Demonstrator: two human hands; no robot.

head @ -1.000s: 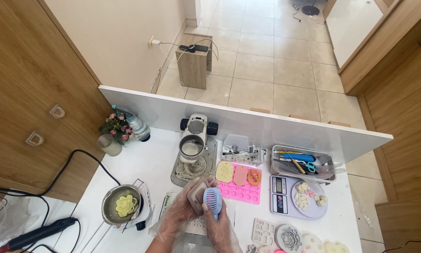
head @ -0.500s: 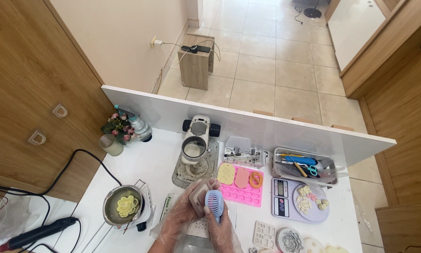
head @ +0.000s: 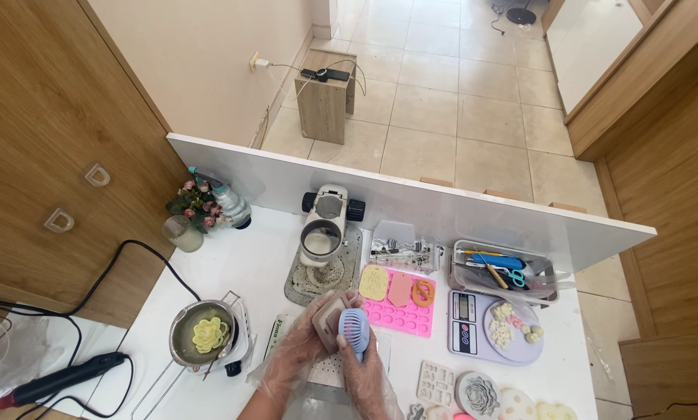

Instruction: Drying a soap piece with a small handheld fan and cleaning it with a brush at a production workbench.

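Both gloved hands were closed on their things just in front of the pink silicone mould tray (head: 399, 305): the left hand (head: 301, 350) cupped a small beige-grey block (head: 329, 315) that looked like a mould, and the right hand (head: 362, 365) clasped a small blue handheld fan (head: 354, 330), its slatted face held against or just beside that block (whether the two touched I could not tell). By my reading the step in hand was blowing air over whatever sat in the block, though its contents were hidden from where I stood. Left of the pink tray, a small pot (head: 201, 334) sat on a little burner with a pale yellow flower shape in it, and farther left a dark heat tool (head: 57, 379) lay on its cord. Behind the tray stood a white magnifier stand (head: 324, 229) on a grey mat; to the tray's right a digital scale (head: 493, 327) carried a plate of pale chunks, with a clear box of scissors and tools (head: 504, 268) behind it. Any next move would call for a steady left hand, keeping the block level while the fan face stayed close and square to it.
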